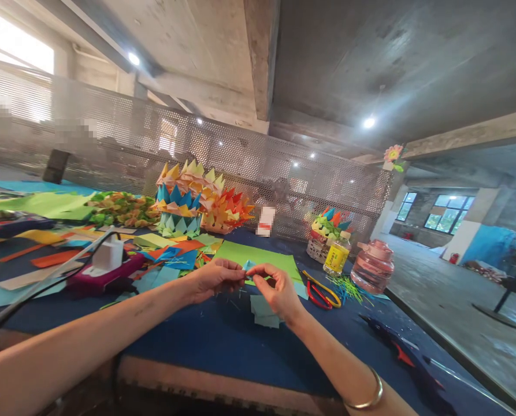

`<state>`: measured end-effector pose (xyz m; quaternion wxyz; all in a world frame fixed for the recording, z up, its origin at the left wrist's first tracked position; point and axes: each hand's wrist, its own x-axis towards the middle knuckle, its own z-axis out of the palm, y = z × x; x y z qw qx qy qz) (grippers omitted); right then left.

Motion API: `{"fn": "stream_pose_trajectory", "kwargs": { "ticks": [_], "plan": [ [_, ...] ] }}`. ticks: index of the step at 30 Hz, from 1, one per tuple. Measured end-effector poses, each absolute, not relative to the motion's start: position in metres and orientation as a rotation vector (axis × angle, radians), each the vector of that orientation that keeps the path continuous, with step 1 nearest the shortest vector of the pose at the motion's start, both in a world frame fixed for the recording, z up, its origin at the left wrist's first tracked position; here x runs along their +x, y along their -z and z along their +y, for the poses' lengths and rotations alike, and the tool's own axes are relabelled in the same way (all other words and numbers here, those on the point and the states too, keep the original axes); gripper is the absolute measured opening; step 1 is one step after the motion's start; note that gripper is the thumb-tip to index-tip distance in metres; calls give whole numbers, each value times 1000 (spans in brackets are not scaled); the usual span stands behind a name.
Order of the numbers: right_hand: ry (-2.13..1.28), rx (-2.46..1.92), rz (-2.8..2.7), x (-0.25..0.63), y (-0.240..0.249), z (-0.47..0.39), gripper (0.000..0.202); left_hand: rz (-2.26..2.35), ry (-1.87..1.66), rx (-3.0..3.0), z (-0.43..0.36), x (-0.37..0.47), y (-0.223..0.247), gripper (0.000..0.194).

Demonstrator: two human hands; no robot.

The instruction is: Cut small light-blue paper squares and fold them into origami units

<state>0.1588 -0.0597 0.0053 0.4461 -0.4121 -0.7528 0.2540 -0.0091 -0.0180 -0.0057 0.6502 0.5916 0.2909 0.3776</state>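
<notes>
Hands: fingertips together at the centre, left hand (223,276) and right hand (278,292) both pinching the same small piece.
Blue paper: a light blue scrap (248,266), its upper edge angled, held between the two sets of fingertips above the table; its folds are mostly hidden by the fingers.
Bangle: a smooth, shiny metal ring (375,394) round the right forearm.
Five o'clock, near: a loose stack (265,312) of flat, pale blue-grey paper pieces with straight edges.
Twelve to one o'clock: a flat, bright green sheet (268,258), just beyond the fingers.
Three o'clock: scissors (322,293) with red and yellow handles; thin, tangled green and blue shreds (349,289); past them a pinkish see-through jar (372,268).
Two o'clock: a clear bottle (337,254) with a yellow label, before a round basket (328,231) with pointed paper tips.
Four o'clock: a long, dark tool (405,349) with a red part.
Nine o'clock: a glossy magenta power strip (104,274) bearing a white plug (107,254).
Ten o'clock: a heap (123,209) of curled green and orange paper bits.
Eleven o'clock: spiky folded-paper rings (184,202) in blue, yellow and orange.
Table: a dark blue, matte surface (188,349) dotted with pale flecks.
Screen: perforated grey metal (227,147) behind everything on the table.
</notes>
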Motion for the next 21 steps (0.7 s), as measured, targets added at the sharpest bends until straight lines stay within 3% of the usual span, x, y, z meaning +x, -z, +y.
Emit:
{"fn": "stream_pose_trajectory", "kwargs": {
  "ticks": [9,21],
  "plan": [
    [-678,-1018,-1699,160,6,-47,36,794,-993,1736,-19,-5,6,34],
    [-654,-1055,-1713,159,6,-46,41,788,-947,1896,-15,-6,12,30]
  ]
}}
